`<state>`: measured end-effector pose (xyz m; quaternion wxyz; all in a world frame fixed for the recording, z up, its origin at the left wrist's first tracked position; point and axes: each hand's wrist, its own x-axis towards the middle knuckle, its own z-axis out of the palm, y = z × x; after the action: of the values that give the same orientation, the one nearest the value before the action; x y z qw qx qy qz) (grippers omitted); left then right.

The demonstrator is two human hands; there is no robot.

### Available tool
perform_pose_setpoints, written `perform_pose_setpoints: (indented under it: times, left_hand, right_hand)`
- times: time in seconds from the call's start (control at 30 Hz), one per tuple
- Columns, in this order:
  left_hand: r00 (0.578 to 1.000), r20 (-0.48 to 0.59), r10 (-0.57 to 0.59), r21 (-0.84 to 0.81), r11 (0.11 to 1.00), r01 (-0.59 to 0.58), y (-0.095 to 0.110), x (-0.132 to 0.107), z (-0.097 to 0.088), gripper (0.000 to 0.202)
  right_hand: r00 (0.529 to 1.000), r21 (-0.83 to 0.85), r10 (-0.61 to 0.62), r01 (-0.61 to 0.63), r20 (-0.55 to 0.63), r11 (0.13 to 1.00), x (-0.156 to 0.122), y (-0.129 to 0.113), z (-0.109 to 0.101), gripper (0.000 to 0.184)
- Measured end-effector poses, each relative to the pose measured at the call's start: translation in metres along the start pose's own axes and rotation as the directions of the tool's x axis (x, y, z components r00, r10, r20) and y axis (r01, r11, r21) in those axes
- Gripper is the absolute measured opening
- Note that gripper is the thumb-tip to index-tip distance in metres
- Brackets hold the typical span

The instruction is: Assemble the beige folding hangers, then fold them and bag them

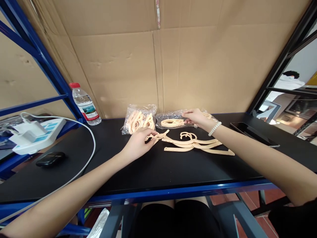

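Note:
Close to the middle of the table, my left hand (137,143) has its fingers closed on a cream folding hanger (162,135). To its right lie several unfolded cream hangers (179,142) with curved hooks, stacked loosely. Behind them my right hand (198,119), a beaded bracelet at its wrist, grips a clear plastic bag (159,117) at the top; folded hangers (172,123) show inside it. Part of that bag is hidden behind the hand. Another clear bag (128,114), full of folded hangers, rests beyond my left hand.
A water bottle (85,104) with a red cap stands at the back left. Nearer are a white power strip (49,135) with plugs, a black mouse-like object (51,159) and a white cable (94,142). A dark tablet (254,134) lies right. Cardboard (198,66) lines the back.

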<state>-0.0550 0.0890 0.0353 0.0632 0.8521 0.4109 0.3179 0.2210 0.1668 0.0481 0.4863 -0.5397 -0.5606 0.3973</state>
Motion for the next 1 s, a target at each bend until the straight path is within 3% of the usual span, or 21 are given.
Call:
perform_pose_setpoints:
  times: [0.13, 0.17, 0.23, 0.33, 0.4, 0.5, 0.63, 0.83, 1.0]
  left_hand:
    - [0.997, 0.02, 0.073, 0.024, 0.997, -0.074, 0.014, -0.007, 0.001, 0.022]
    - [0.993, 0.045, 0.105, 0.013, 0.994, -0.106, 0.02, -0.008, 0.002, 0.023]
    - [0.972, 0.133, 0.196, -0.012, 0.981, -0.196, 0.031, -0.006, 0.009, 0.03]
    - [0.926, 0.242, 0.289, -0.013, 0.955, -0.295, 0.044, 0.005, 0.023, 0.044]
    - [0.913, 0.27, 0.307, -0.003, 0.948, -0.318, 0.048, 0.013, 0.032, 0.046]
    - [0.894, 0.311, 0.321, 0.039, 0.936, -0.35, 0.049, 0.02, 0.039, 0.036]
    - [0.872, 0.369, 0.321, 0.099, 0.92, -0.38, 0.048, 0.016, 0.031, 0.026]
    - [0.898, 0.366, 0.243, -0.005, 0.966, -0.259, 0.035, 0.006, 0.007, 0.017]
    - [0.94, 0.285, 0.189, -0.116, 0.98, -0.162, 0.022, 0.002, -0.003, 0.012]
  right_hand:
    - [0.986, -0.191, -0.112, 0.134, 0.121, 0.972, -0.041, -0.016, -0.025, 0.006]
    - [0.958, -0.349, -0.187, 0.255, 0.216, 0.902, -0.053, -0.018, -0.032, 0.005]
    - [0.908, -0.567, -0.192, 0.386, 0.372, 0.728, -0.074, -0.016, -0.047, 0.014]
    - [0.903, -0.668, -0.103, 0.382, 0.418, 0.639, -0.103, -0.005, -0.059, 0.042]
    - [0.897, -0.666, -0.09, 0.384, 0.432, 0.64, -0.116, 0.003, -0.06, 0.049]
    - [0.891, -0.654, -0.163, 0.425, 0.423, 0.625, -0.126, 0.01, -0.053, 0.037]
    - [0.874, -0.59, -0.208, 0.455, 0.438, 0.667, -0.127, 0.01, -0.041, 0.025]
    - [0.84, -0.449, -0.272, 0.492, 0.469, 0.746, -0.114, 0.017, -0.028, 0.018]
    - [0.817, -0.477, -0.402, 0.57, 0.413, 0.669, -0.114, 0.015, -0.027, 0.015]
